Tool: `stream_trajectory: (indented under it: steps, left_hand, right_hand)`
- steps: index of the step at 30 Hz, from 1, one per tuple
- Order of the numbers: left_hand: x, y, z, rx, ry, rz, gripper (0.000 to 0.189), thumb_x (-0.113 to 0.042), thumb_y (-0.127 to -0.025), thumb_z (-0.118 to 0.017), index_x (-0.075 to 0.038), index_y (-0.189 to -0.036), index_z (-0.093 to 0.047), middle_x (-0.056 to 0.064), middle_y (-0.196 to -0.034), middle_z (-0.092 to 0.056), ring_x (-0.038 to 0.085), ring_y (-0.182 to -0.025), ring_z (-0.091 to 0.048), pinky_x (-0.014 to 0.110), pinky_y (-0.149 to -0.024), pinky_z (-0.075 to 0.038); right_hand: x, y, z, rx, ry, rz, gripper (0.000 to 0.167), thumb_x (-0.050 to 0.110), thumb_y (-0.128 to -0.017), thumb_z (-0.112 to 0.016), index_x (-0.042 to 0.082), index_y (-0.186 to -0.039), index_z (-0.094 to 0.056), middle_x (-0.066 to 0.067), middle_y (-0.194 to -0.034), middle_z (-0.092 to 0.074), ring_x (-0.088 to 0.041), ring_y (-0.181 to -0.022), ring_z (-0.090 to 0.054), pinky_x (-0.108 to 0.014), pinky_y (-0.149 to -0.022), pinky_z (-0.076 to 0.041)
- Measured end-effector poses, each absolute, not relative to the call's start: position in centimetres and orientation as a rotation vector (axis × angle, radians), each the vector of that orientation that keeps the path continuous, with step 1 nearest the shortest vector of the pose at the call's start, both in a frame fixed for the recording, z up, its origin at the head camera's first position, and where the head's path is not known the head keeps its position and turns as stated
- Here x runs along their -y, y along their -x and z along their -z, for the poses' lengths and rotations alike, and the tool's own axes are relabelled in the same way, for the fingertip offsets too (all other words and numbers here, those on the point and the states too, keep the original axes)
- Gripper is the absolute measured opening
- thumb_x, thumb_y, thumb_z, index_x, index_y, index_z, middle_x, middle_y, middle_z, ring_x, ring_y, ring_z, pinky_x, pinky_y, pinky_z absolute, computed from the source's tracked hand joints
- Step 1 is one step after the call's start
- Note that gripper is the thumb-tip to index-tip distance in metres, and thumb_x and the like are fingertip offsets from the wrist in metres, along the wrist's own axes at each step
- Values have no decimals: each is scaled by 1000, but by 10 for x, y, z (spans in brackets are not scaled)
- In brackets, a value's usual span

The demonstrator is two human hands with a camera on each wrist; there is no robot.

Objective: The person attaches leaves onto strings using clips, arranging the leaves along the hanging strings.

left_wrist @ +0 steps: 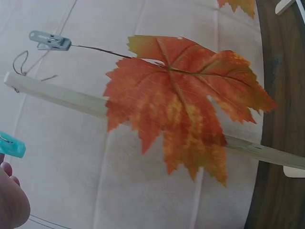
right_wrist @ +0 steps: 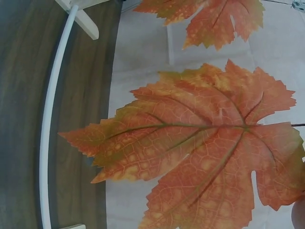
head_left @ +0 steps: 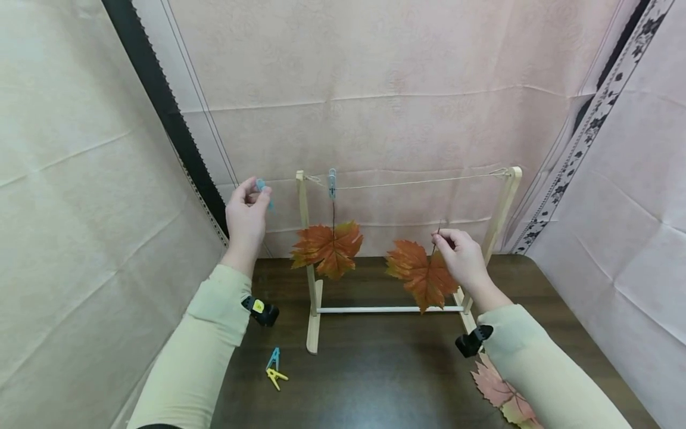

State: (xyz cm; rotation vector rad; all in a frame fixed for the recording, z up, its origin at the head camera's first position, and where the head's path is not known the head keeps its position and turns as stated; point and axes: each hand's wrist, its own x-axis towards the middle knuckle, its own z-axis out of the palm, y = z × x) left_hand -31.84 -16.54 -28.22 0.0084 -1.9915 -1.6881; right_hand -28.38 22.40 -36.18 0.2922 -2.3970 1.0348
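Observation:
My left hand [head_left: 248,205], raised left of the wooden frame, pinches a light blue clothespin [left_wrist: 13,145]. My right hand [head_left: 460,256] holds an orange maple leaf [right_wrist: 209,126] by its thin stem, in front of the frame's right post; the leaf hangs tilted below the fingers. Another orange leaf [left_wrist: 176,95] hangs by its stem from a grey-blue clothespin [head_left: 332,183], which is clipped on the string [head_left: 412,184] near the left post. The held leaf is lower than the string in the head view.
The wooden frame [head_left: 502,208] stands on the dark table [head_left: 375,369], with a white rod [head_left: 391,310] across its base. A blue clothespin [head_left: 274,358] and a yellow clothespin [head_left: 276,378] lie front left. Pinkish leaves [head_left: 498,387] lie partly under the right forearm.

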Motion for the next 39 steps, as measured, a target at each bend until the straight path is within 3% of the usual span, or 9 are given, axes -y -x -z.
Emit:
stream_trajectory:
  steps: [6, 15, 23, 29, 32, 36, 39]
  left_hand:
    - [160, 320, 263, 2007, -10, 1679, 45, -38, -90, -61, -15, -128, -55, -2, -112, -53, 9, -97, -50, 26, -80, -43]
    - [137, 327, 226, 2010, 150, 1623, 47, -28, -92, -61, -11, -135, -51, 4, -117, -56, 9, -91, -48, 23, -74, -41]
    - [115, 331, 219, 2081, 218, 1605, 40, -26, -91, -63, -7, -125, -57, 6, -114, -61, 15, -96, -54, 25, -80, -44]
    - [98, 331, 211, 2179, 216, 1590, 40, -31, -90, -63, -10, -124, -57, 2, -114, -60, 14, -101, -53, 28, -84, -44]
    - [89, 331, 206, 2238, 185, 1503, 38, -34, -91, -62, -13, -123, -58, -2, -112, -61, 11, -101, -54, 34, -103, -27]
    - [78, 331, 200, 2284, 177, 1407, 36, -36, -91, -60, -15, -120, -60, -5, -109, -63, 9, -100, -55, 45, -106, -4]
    - [70, 331, 197, 2264, 227, 1472, 34, -30, -92, -61, -11, -120, -60, 0, -109, -63, 12, -97, -57, 36, -104, -23]
  right_hand:
    - [-219, 289, 356, 2373, -310, -1029, 22, 19, -94, -59, 1, -104, -67, -14, -99, -63, -26, -91, -55, -42, -77, -45]
    - [-220, 297, 344, 2402, -327, -1037, 26, 24, -95, -56, 3, -106, -68, -12, -97, -62, -24, -89, -55, -40, -76, -44]
    - [-211, 301, 338, 2444, -329, -1073, 27, 24, -96, -54, 3, -107, -68, -12, -96, -63, -21, -85, -52, -36, -73, -42]
    - [-195, 308, 336, 2476, -353, -1115, 28, 25, -97, -54, 3, -108, -67, -12, -99, -64, -25, -93, -54, -41, -79, -43]
    - [-186, 313, 336, 2476, -381, -1123, 27, 24, -97, -54, 2, -107, -67, -11, -98, -66, -26, -93, -56, -42, -81, -43]
    - [-175, 318, 336, 2466, -400, -1130, 26, 22, -96, -54, 2, -107, -67, -10, -97, -68, -25, -91, -59, -41, -80, -45]
    - [-167, 320, 334, 2463, -399, -1147, 25, 22, -96, -55, 2, -107, -67, -10, -98, -68, -24, -93, -59, -41, -81, -46]
